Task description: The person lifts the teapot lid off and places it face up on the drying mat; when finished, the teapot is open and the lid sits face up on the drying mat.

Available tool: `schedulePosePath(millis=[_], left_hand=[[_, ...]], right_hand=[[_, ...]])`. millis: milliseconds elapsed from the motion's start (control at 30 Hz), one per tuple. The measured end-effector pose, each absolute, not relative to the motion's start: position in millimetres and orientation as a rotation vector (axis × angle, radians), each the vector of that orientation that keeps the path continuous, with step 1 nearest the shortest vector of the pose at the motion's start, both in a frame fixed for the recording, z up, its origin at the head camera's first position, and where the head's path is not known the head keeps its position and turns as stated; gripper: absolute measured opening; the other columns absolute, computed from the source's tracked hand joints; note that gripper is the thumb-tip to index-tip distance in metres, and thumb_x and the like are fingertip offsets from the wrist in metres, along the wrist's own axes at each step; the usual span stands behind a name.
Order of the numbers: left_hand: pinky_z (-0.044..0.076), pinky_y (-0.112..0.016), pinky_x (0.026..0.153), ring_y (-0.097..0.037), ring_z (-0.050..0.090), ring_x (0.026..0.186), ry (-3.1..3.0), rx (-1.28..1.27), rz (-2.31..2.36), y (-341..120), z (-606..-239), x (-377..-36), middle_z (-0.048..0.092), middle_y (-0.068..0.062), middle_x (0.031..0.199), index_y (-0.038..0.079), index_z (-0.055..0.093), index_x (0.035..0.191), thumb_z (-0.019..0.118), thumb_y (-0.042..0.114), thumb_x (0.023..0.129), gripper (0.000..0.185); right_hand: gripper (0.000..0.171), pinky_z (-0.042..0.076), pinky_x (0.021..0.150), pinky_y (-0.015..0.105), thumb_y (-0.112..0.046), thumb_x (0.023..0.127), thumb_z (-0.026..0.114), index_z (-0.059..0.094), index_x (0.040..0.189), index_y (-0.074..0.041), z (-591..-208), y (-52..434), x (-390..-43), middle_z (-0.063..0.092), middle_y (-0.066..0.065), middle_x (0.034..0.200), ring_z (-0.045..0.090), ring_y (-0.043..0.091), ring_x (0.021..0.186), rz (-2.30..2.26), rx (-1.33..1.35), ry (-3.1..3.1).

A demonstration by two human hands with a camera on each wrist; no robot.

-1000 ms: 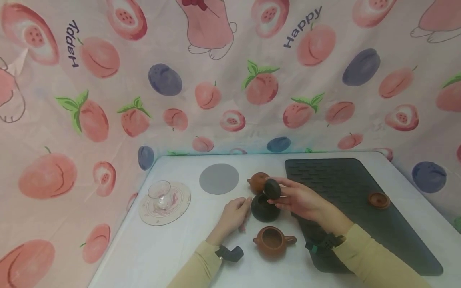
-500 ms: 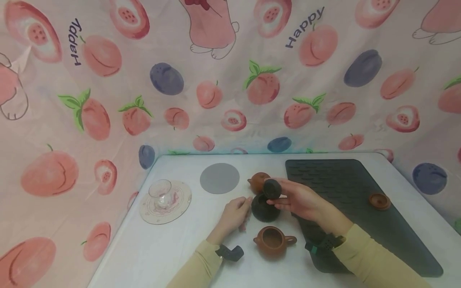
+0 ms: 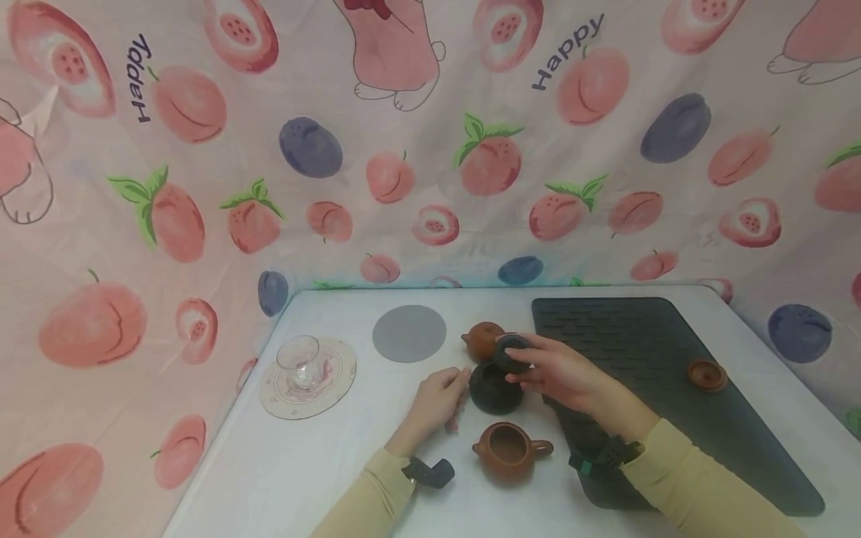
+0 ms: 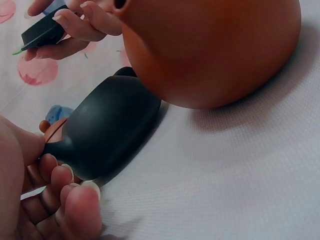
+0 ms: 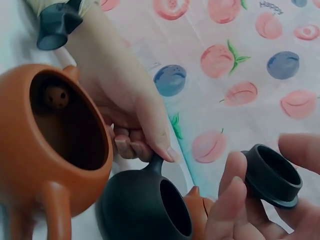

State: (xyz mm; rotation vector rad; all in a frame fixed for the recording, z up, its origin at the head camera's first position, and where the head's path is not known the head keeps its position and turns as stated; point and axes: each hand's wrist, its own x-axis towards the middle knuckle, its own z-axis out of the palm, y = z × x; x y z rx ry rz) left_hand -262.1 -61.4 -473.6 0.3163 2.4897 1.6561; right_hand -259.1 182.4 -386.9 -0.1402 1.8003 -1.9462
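Observation:
A black teapot (image 3: 496, 390) without its lid stands mid-table, its dark opening showing in the right wrist view. My left hand (image 3: 439, 400) pinches its spout (image 5: 155, 164) between thumb and fingers. Above the pot, my right hand (image 3: 561, 373) holds the black lid (image 5: 272, 175) in its fingertips, tilted and apart from the opening; the lid's hollow rim faces the right wrist camera. Nearer the front edge sits an open brown teapot (image 3: 509, 452), with a holed strainer bump (image 5: 56, 97) inside. A second brown teapot (image 3: 483, 340), smaller in view, stands behind the black one, partly hidden by the lid.
At the right lies a large dark mat (image 3: 646, 433) with a brown lid (image 3: 707, 375) on it. A grey disc (image 3: 409, 334) lies at the back left. Farther left, a clear glass cup (image 3: 299, 362) stands on a patterned round plate (image 3: 279, 407). Fruit-printed cloth (image 3: 403, 254) walls the back.
The black lid has turned in my right fingers, and that hand has shifted very slightly. My left hand stays at the black teapot's spout, and the pots keep their places.

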Motion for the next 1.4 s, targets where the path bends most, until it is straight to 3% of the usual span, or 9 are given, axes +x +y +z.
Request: schedulePosePath(millis=[167,367,733,1133,1400], left_hand=[[0.043,-0.028,0.038,-0.014,0.052,0.036,2.493,0.318,1.660,-60.8,-472.3,-262.5,0.049,0.000,0.054,0.012,0.054,0.074,0.050,0.042,0.109,0.047],[0.044,-0.027,0.039,-0.014,0.052,0.037,2.469,0.312,1.666,-61.4,-473.6,-262.3,0.050,0.000,0.057,0.012,0.055,0.075,0.048,0.047,0.108,0.049],[0.044,-0.027,0.037,-0.014,0.051,0.037,2.436,0.307,1.720,-61.8,-475.6,-262.5,0.051,0.000,0.059,0.011,0.055,0.074,0.049,0.046,0.108,0.049],[0.044,-0.027,0.038,-0.014,0.050,0.037,2.418,0.310,1.718,-61.3,-476.5,-263.2,0.050,0.000,0.058,0.011,0.055,0.074,0.050,0.046,0.108,0.049],[0.043,-0.026,0.037,-0.013,0.050,0.036,2.418,0.305,1.725,-60.9,-476.6,-263.1,0.050,-0.001,0.058,0.009,0.054,0.074,0.050,0.047,0.107,0.051]], right_hand=[[0.070,0.050,0.098,0.050,-0.020,0.093,0.077,0.041,0.151,-0.004,-383.4,180.5,-260.5,0.055,0.021,0.138,0.063,0.037,0.111,-1.835,-0.161,2.081],[0.078,0.048,0.101,0.056,-0.025,0.084,0.087,0.045,0.147,-0.007,-377.7,179.6,-258.9,0.056,0.017,0.141,0.055,0.035,0.127,-1.674,-0.152,2.336],[0.075,0.054,0.091,0.045,-0.019,0.083,0.087,0.045,0.143,-0.007,-377.9,180.5,-256.1,0.055,0.019,0.138,0.056,0.034,0.122,-1.749,-0.120,2.338],[0.077,0.052,0.085,0.042,-0.015,0.083,0.087,0.043,0.146,-0.012,-375.5,183.7,-253.0,0.057,0.022,0.128,0.058,0.033,0.111,-1.781,-0.117,2.358],[0.076,0.052,0.087,0.042,-0.016,0.083,0.087,0.045,0.146,-0.012,-375.1,185.9,-253.5,0.057,0.022,0.132,0.058,0.034,0.116,-1.741,-0.102,2.379]])
